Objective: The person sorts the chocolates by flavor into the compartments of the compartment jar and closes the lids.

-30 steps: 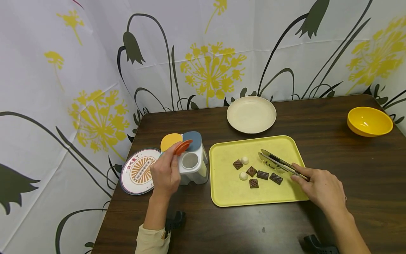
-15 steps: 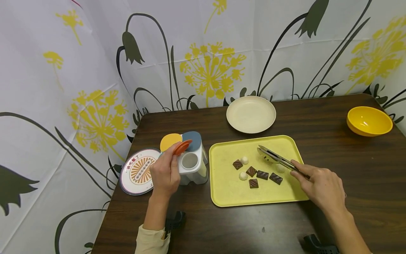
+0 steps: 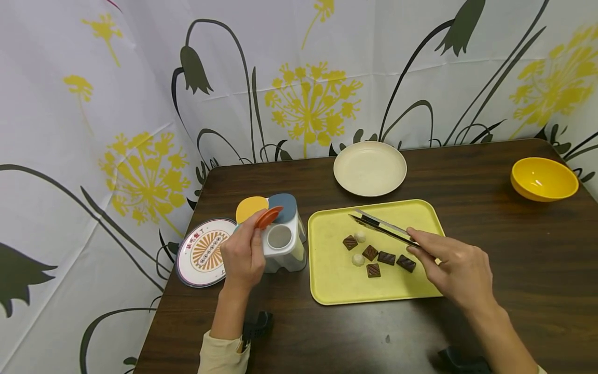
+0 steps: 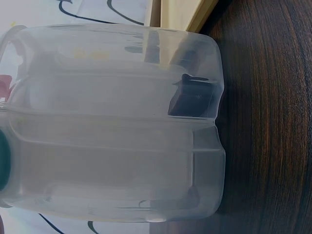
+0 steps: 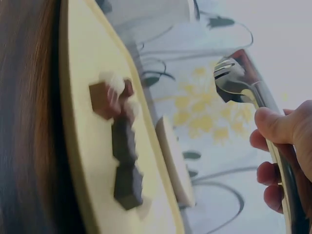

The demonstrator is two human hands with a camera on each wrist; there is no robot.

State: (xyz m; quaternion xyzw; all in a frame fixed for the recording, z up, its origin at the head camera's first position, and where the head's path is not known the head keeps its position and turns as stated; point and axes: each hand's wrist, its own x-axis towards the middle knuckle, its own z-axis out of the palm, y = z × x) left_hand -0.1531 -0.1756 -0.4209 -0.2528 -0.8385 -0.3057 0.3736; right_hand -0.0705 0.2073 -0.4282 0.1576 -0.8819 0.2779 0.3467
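Note:
My left hand (image 3: 244,254) pinches an orange lid (image 3: 269,217) tilted above a white container (image 3: 285,259) with one uncovered round opening (image 3: 279,236). Yellow (image 3: 251,208) and blue (image 3: 283,206) lids cover other openings. My right hand (image 3: 460,270) grips metal serving tongs (image 3: 385,227) over the yellow tray (image 3: 327,291). Between the tong tips, the right wrist view shows a small white candy (image 5: 236,71). Several dark chocolates (image 3: 386,258) and two white candies (image 3: 358,259) lie on the tray. In the left wrist view, the container's translucent wall (image 4: 107,170) fills the frame; a dark shape (image 4: 192,97) shows through it.
A cream plate (image 3: 370,169) stands behind the tray. Far right is a yellow bowl (image 3: 544,179). A patterned plate (image 3: 205,254) lies left of the container, partly behind my left hand. A floral cloth (image 3: 308,52) hangs behind the dark wooden table (image 3: 355,337).
The tongs closed around the white candy at the tray's right side and rose with it. My right hand has moved left and up. The left hand and the orange lid have stayed put.

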